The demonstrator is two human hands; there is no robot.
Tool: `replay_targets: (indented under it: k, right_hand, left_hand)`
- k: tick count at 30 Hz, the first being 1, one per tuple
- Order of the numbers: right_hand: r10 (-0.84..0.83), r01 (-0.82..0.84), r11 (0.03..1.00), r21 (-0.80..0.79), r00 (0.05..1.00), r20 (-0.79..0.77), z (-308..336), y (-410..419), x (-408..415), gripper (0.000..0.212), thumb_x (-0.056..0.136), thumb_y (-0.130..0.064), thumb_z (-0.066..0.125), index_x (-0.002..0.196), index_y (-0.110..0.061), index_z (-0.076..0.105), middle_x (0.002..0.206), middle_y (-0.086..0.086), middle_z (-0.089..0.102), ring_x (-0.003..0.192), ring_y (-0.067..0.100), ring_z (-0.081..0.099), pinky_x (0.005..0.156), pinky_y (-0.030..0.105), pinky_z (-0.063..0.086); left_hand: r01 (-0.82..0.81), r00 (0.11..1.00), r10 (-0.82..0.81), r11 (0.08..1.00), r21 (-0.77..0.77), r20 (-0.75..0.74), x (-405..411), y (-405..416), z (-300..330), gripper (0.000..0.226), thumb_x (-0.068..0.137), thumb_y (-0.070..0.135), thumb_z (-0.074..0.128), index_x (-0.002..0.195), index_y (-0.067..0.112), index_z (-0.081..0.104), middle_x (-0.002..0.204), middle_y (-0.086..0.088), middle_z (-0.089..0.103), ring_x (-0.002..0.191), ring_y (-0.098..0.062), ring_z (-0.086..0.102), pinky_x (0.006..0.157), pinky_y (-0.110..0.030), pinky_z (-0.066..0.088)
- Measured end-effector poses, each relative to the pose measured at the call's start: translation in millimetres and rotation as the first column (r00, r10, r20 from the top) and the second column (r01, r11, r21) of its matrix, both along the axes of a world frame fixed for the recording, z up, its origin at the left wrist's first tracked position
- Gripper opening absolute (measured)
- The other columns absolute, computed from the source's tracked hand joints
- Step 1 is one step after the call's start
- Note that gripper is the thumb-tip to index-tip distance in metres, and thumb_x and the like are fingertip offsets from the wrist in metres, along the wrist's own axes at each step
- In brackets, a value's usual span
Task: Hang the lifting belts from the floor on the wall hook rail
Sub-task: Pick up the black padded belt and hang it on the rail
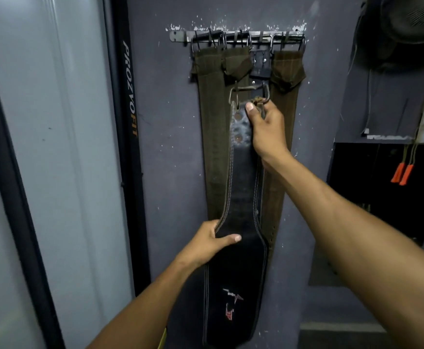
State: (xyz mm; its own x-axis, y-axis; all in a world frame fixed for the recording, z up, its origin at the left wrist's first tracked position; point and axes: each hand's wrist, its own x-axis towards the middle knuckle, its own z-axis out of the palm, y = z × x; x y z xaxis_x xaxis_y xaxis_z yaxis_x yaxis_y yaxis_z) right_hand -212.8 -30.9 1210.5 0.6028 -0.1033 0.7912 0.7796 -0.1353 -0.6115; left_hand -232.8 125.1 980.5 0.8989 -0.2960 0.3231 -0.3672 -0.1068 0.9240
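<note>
I read "PROZVOFIT" on the black door frame (129,89). My right hand (265,127) grips the black leather belt (241,187) just under its buckle (248,93), below the hook rail (236,36). My left hand (209,241) pinches the belt's widening edge. Brown belts (209,122) hang from the rail against the grey wall (170,147).

two hands (266,127), four belts (241,187), one hook rail (178,36)

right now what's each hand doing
Left hand: grips the black belt at its widening middle.
Right hand: grips the belt's top end by the buckle.
</note>
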Motion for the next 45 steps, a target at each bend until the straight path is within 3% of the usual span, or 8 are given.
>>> replay_targets:
  k: [9,16,17,21,28,34,40,45]
  right_hand:
    - [-0.012,0.013,1.0,-0.018,0.999,0.037,17,-4,-16,0.022,0.106,-0.022,0.057,0.119,-0.008,0.068,0.118,0.01,0.076,0.116,0.025,0.07,0.106,0.046,0.053]
    - [-0.055,0.045,0.988,-0.146,0.996,-0.067,-23,-10,-12,0.013,0.107,-0.025,0.057,0.113,-0.015,0.065,0.106,-0.001,0.073,0.108,0.023,0.069,0.096,0.04,0.052]
    - [-0.05,0.036,0.985,-0.169,0.995,-0.081,-30,-9,-12,0.018,0.107,-0.025,0.057,0.115,-0.012,0.066,0.108,0.002,0.073,0.108,0.023,0.069,0.097,0.041,0.053]
    - [-0.046,0.012,0.973,-0.23,0.989,-0.141,-59,-5,-15,0.022,0.107,-0.031,0.057,0.11,-0.012,0.069,0.103,0.0,0.076,0.098,0.015,0.072,0.088,0.037,0.056]
    - [0.156,-0.155,0.988,0.02,0.966,-0.207,-112,-25,-36,0.021,0.103,-0.038,0.062,0.114,-0.025,0.075,0.11,-0.005,0.081,0.109,0.012,0.075,0.1,0.037,0.058]
    - [0.204,-0.197,0.979,0.054,0.944,-0.258,-188,-32,-50,0.011,0.099,-0.026,0.071,0.105,-0.025,0.08,0.108,-0.002,0.082,0.106,0.013,0.077,0.092,0.033,0.06]
    - [0.295,-0.376,0.923,-0.081,0.829,-0.476,-257,-45,-65,0.021,0.092,-0.022,0.079,0.113,-0.027,0.078,0.114,-0.008,0.081,0.107,0.009,0.076,0.093,0.029,0.057]
    - [0.328,-0.403,0.915,-0.017,0.768,-0.549,-287,-48,-78,0.038,0.083,-0.041,0.086,0.117,-0.025,0.079,0.116,-0.002,0.081,0.109,0.016,0.077,0.094,0.03,0.061]
  left_hand:
    - [-0.129,0.957,0.209,0.928,0.35,-0.2,-16,11,-67,0.075,0.068,0.056,0.086,0.127,0.015,0.065,0.129,-0.004,0.071,0.119,-0.02,0.069,0.11,-0.044,0.052]
    - [-0.135,0.991,0.134,0.987,-0.088,-0.02,-15,-10,55,0.031,0.099,0.028,0.068,0.125,0.012,0.065,0.118,-0.022,0.071,0.115,0.011,0.045,0.095,-0.017,0.056]
    - [-0.14,0.99,0.144,0.978,-0.153,0.014,-15,-16,79,0.022,0.102,0.03,0.062,0.119,0.017,0.066,0.117,-0.011,0.075,0.086,0.002,0.06,0.096,-0.018,0.057]
    - [-0.15,0.984,0.177,0.872,-0.466,0.014,-14,-34,156,0.042,0.109,0.03,0.049,0.128,-0.003,0.065,0.126,-0.025,0.072,0.122,-0.038,0.068,0.107,-0.047,0.054]
    - [-0.273,0.958,0.27,0.774,-0.571,-0.093,-25,-58,180,0.027,0.103,0.015,0.06,0.091,-0.005,0.073,0.085,-0.025,0.071,0.074,-0.03,0.068,0.081,-0.043,0.057]
    - [-0.328,0.938,0.322,0.699,-0.635,-0.13,-31,-71,195,0.033,0.101,0.019,0.065,0.111,-0.012,0.071,0.084,-0.017,0.066,0.081,-0.029,0.06,0.078,-0.044,0.052]
    - [-0.292,0.942,0.331,0.707,-0.644,-0.064,-41,-60,215,0.029,0.101,0.018,0.066,0.075,0.005,0.072,0.054,-0.003,0.066,0.056,-0.021,0.065,0.059,-0.031,0.057]
    - [-0.326,0.919,0.39,0.688,-0.648,-0.049,-45,-47,218,0.033,0.101,0.019,0.065,0.073,0.003,0.067,0.076,-0.018,0.062,0.071,-0.029,0.059,0.069,-0.041,0.054]
